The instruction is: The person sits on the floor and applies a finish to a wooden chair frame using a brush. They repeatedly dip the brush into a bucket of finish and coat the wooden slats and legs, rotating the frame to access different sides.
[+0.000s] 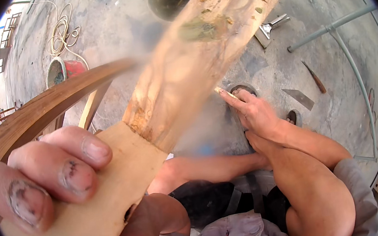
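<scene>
The left hand (pixel 54 177) is curling closed over the near end of a pale wooden piece (pixel 167 92) slanting above the floor (pixel 105 15); its far end may be straining that grip, risking a knock against the curved beam (pixel 58 94) nearer the floor's left edge; whether the right hand (pixel 259 114) is pinching anything, I cannot tell

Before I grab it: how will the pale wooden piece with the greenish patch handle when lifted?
The pale wooden piece is likely stiff: it looks solid and shows no sag. The greenish patch looks like surface filler, so it might chip if knocked. Heft is harder to call, since its thickness isn't clear.
</scene>
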Demonstrator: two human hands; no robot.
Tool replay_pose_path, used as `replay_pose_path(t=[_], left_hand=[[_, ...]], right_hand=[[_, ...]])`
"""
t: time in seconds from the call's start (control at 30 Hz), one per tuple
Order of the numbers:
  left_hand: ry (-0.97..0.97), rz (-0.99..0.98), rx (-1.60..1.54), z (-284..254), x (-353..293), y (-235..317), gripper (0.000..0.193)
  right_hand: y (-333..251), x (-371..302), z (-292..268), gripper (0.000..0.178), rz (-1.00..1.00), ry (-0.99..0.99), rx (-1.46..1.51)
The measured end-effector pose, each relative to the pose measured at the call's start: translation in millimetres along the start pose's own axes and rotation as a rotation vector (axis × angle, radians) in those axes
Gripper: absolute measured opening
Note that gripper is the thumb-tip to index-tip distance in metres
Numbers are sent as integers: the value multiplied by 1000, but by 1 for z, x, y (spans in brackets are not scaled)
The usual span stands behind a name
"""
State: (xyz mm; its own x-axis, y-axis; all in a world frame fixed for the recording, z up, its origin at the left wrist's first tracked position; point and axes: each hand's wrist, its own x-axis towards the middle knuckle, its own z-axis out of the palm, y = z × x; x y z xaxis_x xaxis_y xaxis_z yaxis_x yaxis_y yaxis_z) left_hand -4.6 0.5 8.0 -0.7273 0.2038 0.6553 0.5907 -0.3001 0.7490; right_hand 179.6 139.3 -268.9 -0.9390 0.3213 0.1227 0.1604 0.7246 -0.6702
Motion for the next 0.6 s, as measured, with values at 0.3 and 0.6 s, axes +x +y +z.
replay_pose_path(t=[0.3,0.6], left_hand=[[-34,-31,86,8,-4,5,62],[-62,-12,135,11,-9,5,63]], right_hand=[[-10,7,-16,72,-21,-137,-69],[-6,-1,-45,59,-52,-263,-156]])
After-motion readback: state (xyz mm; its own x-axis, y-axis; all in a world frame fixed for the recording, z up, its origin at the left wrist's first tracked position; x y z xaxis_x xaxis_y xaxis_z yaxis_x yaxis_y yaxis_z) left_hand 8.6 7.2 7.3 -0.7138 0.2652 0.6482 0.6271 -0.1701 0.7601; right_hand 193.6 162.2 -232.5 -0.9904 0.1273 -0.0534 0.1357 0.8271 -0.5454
